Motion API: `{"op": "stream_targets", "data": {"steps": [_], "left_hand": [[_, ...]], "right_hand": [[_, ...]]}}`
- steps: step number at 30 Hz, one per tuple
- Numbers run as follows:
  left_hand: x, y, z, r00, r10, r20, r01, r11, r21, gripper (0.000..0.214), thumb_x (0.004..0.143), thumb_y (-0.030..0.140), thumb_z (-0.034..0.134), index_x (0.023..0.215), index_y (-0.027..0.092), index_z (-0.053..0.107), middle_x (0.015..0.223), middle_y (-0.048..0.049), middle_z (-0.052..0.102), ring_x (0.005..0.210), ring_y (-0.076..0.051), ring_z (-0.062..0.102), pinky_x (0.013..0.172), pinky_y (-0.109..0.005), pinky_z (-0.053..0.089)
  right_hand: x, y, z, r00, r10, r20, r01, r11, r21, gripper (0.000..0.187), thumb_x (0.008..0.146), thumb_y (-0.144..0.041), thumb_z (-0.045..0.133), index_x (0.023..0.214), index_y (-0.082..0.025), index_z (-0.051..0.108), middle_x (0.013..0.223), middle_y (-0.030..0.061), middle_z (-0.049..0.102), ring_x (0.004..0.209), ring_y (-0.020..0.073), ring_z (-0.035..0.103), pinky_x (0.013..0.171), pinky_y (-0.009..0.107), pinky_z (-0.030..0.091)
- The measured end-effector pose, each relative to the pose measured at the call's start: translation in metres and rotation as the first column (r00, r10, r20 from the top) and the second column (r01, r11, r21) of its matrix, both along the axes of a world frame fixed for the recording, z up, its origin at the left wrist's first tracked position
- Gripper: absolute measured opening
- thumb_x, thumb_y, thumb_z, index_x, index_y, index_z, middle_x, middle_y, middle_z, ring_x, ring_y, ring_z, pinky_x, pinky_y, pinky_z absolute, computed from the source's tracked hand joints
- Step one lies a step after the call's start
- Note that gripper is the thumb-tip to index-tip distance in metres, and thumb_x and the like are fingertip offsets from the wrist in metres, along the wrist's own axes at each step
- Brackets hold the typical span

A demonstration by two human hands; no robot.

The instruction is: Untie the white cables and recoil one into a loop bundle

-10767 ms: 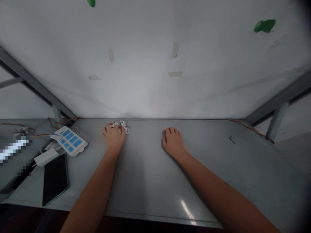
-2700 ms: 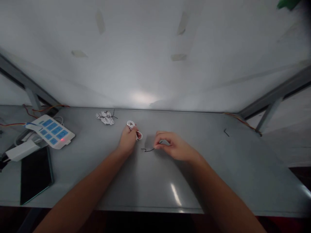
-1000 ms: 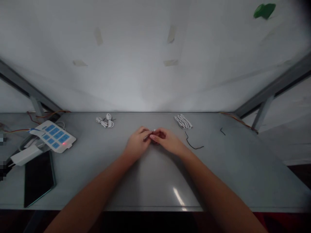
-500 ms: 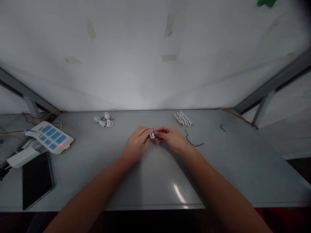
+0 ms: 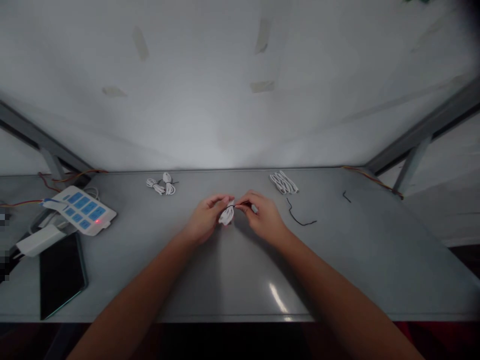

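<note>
My left hand (image 5: 204, 220) and my right hand (image 5: 262, 217) meet over the middle of the grey table (image 5: 225, 270). Between them hangs a small coiled white cable bundle (image 5: 227, 215). My left fingers are curled round the bundle. My right fingertips pinch a thin dark tie at the bundle's top. Two bound white cable bundles (image 5: 162, 185) lie at the back left. A loose white cable coil (image 5: 284, 182) lies at the back right, with a black twist tie (image 5: 300, 218) just in front of it.
A white power strip with blue sockets (image 5: 80, 215), a white adapter (image 5: 35, 241) and a dark tablet (image 5: 62, 274) sit at the left. A short black tie (image 5: 347, 197) lies at the right. Orange wires (image 5: 371, 180) run along the back edge.
The white bundle now hangs lower and shows more between my hands. My right fingers have shifted onto the dark tie at its top. Both hands stay at the table's middle.
</note>
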State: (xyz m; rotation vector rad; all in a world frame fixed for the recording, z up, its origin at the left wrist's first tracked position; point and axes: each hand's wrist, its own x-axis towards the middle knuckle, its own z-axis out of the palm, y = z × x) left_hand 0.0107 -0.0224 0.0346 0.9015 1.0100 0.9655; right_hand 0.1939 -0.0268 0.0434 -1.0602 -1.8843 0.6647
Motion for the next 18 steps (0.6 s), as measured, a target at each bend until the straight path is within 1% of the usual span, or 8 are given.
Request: {"op": "stream_targets", "data": {"steps": [4, 6, 9, 11, 12, 14, 15, 18], "left_hand": [[0.001, -0.004, -0.004, 0.971, -0.230, 0.072, 0.237, 0.963, -0.126, 0.046, 0.086, 0.057, 0.067, 0.094, 0.012, 0.073, 0.089, -0.0111, 0.073, 0.059, -0.016, 0.065, 0.043, -0.024, 0.044], [0.001, -0.005, -0.005, 0.944, -0.303, 0.133, 0.319, 0.940, -0.120, 0.052, 0.090, 0.060, 0.060, 0.093, 0.011, 0.076, 0.091, -0.0148, 0.074, 0.061, -0.017, 0.065, 0.045, -0.025, 0.044], [-0.002, -0.003, -0.003, 0.976, -0.176, 0.130, 0.165, 0.982, 0.096, 0.047, 0.097, 0.053, 0.055, 0.094, 0.013, 0.079, 0.109, -0.0164, 0.076, 0.086, -0.021, 0.070, 0.066, -0.030, 0.054], [-0.004, -0.003, -0.002, 0.997, -0.057, 0.047, 0.039, 0.946, 0.323, 0.038, 0.100, 0.047, 0.055, 0.101, 0.018, 0.080, 0.127, -0.0128, 0.072, 0.118, -0.025, 0.065, 0.096, -0.036, 0.052], [-0.004, -0.004, -0.002, 0.999, -0.025, -0.028, 0.035, 0.905, 0.424, 0.033, 0.100, 0.044, 0.056, 0.107, 0.021, 0.078, 0.135, -0.0109, 0.069, 0.131, -0.026, 0.058, 0.109, -0.039, 0.045], [-0.004, -0.007, -0.003, 0.977, 0.000, -0.215, 0.124, 0.819, 0.561, 0.033, 0.095, 0.042, 0.066, 0.123, 0.024, 0.072, 0.148, -0.0095, 0.060, 0.145, -0.028, 0.045, 0.122, -0.044, 0.031], [-0.003, -0.008, -0.004, 0.953, -0.001, -0.302, 0.186, 0.790, 0.585, 0.044, 0.091, 0.041, 0.073, 0.131, 0.025, 0.067, 0.151, -0.0104, 0.057, 0.146, -0.029, 0.043, 0.124, -0.046, 0.028], [0.002, -0.013, -0.009, 0.905, -0.061, -0.421, 0.307, 0.779, 0.547, 0.066, 0.083, 0.045, 0.081, 0.140, 0.022, 0.057, 0.143, -0.0145, 0.061, 0.135, -0.031, 0.054, 0.116, -0.047, 0.038]], "right_hand": [[0.004, 0.004, -0.001, 0.994, -0.106, -0.011, 0.106, 0.994, 0.026, 0.014, 0.093, -0.015, 0.057, 0.085, -0.022, 0.066, 0.083, 0.0034, 0.067, 0.081, 0.0193, 0.063, 0.073, 0.031, 0.047], [0.006, 0.007, -0.003, 0.989, -0.146, -0.003, 0.146, 0.988, 0.045, 0.014, 0.093, -0.016, 0.056, 0.085, -0.021, 0.065, 0.084, 0.0042, 0.067, 0.081, 0.0196, 0.063, 0.072, 0.031, 0.047], [0.008, 0.010, -0.008, 0.988, -0.152, 0.020, 0.150, 0.986, 0.078, 0.014, 0.093, -0.016, 0.054, 0.085, -0.021, 0.065, 0.084, 0.0052, 0.067, 0.080, 0.0199, 0.062, 0.072, 0.032, 0.046], [0.007, 0.010, -0.010, 0.992, -0.123, 0.032, 0.120, 0.989, 0.085, 0.014, 0.093, -0.015, 0.054, 0.085, -0.020, 0.064, 0.083, 0.0052, 0.067, 0.079, 0.0201, 0.062, 0.072, 0.032, 0.046], [0.007, 0.009, -0.010, 0.994, -0.102, 0.030, 0.100, 0.992, 0.077, 0.013, 0.092, -0.015, 0.054, 0.085, -0.020, 0.064, 0.083, 0.0051, 0.067, 0.080, 0.0201, 0.062, 0.072, 0.032, 0.046], [0.004, 0.008, -0.009, 0.998, -0.055, 0.004, 0.055, 0.998, 0.038, 0.013, 0.092, -0.014, 0.055, 0.086, -0.021, 0.064, 0.084, 0.0045, 0.068, 0.080, 0.0197, 0.062, 0.073, 0.032, 0.046], [0.003, 0.006, -0.008, 0.999, -0.038, -0.015, 0.038, 0.999, 0.014, 0.013, 0.091, -0.014, 0.055, 0.085, -0.021, 0.064, 0.085, 0.0040, 0.068, 0.080, 0.0193, 0.062, 0.073, 0.032, 0.046], [0.000, 0.003, -0.004, 0.998, -0.010, -0.066, 0.008, 0.999, -0.039, 0.013, 0.090, -0.013, 0.057, 0.083, -0.022, 0.064, 0.083, 0.0025, 0.068, 0.080, 0.0183, 0.063, 0.073, 0.031, 0.046]]}}
